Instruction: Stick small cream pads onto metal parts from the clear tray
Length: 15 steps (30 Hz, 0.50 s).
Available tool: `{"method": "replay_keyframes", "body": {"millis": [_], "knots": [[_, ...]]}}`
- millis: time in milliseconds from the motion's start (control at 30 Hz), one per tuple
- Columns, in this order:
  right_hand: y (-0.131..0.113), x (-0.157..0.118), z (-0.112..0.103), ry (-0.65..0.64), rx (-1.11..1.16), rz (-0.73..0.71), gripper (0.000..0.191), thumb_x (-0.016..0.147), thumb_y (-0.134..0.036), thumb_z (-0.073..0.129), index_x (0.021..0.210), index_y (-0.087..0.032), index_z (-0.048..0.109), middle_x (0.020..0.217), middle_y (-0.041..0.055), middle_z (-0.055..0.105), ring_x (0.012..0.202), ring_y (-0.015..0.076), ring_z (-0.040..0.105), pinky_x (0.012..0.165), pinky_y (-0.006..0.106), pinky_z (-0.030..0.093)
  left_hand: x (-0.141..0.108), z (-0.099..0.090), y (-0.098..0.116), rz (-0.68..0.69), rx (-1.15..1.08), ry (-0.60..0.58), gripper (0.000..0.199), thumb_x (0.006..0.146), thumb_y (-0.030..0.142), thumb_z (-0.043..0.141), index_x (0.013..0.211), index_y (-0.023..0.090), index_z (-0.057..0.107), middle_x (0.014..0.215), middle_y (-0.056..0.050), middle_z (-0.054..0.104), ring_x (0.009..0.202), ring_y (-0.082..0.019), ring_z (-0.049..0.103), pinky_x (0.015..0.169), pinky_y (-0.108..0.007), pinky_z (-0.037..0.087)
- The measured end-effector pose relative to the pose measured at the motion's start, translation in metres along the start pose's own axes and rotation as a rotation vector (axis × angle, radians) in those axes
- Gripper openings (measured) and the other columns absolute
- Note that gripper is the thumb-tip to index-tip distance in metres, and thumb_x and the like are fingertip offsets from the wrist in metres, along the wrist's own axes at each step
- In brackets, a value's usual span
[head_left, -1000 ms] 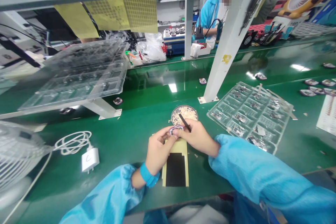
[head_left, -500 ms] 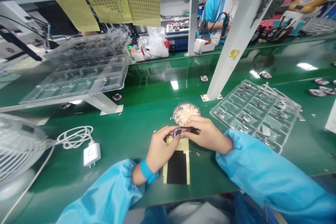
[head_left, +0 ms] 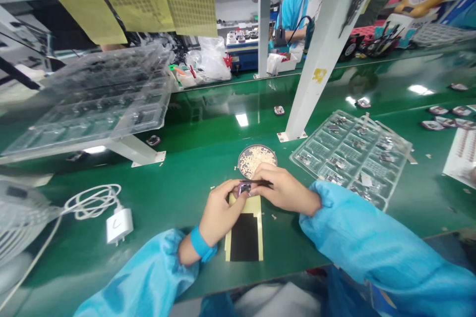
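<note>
My left hand pinches a small purple-rimmed casing between thumb and fingers. Dark tweezers are gripped in my right hand, their tip end close to the casing; whether they touch it I cannot tell. Below both hands lies a yellow backing sheet with a black patch on it. Just beyond my fingers sits a round dish full of small pale and dark bits.
On the right, a clear compartment tray holds small parts. A white post rises behind it. To my left are a white charger with coiled cable and a fan. Several similar casings lie at far right. Another person sits opposite.
The whole scene has shifted left in view as my head turned slightly right. My hands keep the casing and tweezers together, with the casing's face now showing a little more.
</note>
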State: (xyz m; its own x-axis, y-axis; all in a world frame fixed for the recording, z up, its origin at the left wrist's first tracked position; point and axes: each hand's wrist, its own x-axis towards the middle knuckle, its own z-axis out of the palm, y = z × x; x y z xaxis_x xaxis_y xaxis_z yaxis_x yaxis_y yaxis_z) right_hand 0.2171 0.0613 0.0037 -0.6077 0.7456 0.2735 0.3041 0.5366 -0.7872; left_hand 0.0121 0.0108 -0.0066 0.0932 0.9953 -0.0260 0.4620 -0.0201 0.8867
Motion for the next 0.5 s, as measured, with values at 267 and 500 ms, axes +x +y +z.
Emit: {"method": "replay_keyframes", "body": {"millis": [267,500], "knots": [[0.021,0.003,-0.032,0.068,-0.343,0.174,0.024,0.101,-0.031,0.052,0.120,-0.029,0.067,0.104,0.0019,0.062,0.097,0.0160,0.058,0.088,0.032,0.046,0.006,-0.004,-0.010,-0.111,-0.110,0.068,0.028,0.088,0.039,0.061,0.114,0.029,0.055,0.078,0.007,0.057,0.074,-0.006,0.052,0.075,-0.021,0.039],[0.014,0.004,-0.035,0.194,-0.288,0.178,0.017,0.097,-0.032,0.059,0.099,-0.020,0.070,0.095,0.0027,0.062,0.089,0.0148,0.057,0.081,0.030,0.046,0.066,-0.039,-0.039,-0.003,-0.030,0.259,0.037,0.086,0.042,0.062,0.118,0.025,0.056,0.081,0.003,0.064,0.077,-0.011,0.057,0.081,-0.023,0.043]]}}
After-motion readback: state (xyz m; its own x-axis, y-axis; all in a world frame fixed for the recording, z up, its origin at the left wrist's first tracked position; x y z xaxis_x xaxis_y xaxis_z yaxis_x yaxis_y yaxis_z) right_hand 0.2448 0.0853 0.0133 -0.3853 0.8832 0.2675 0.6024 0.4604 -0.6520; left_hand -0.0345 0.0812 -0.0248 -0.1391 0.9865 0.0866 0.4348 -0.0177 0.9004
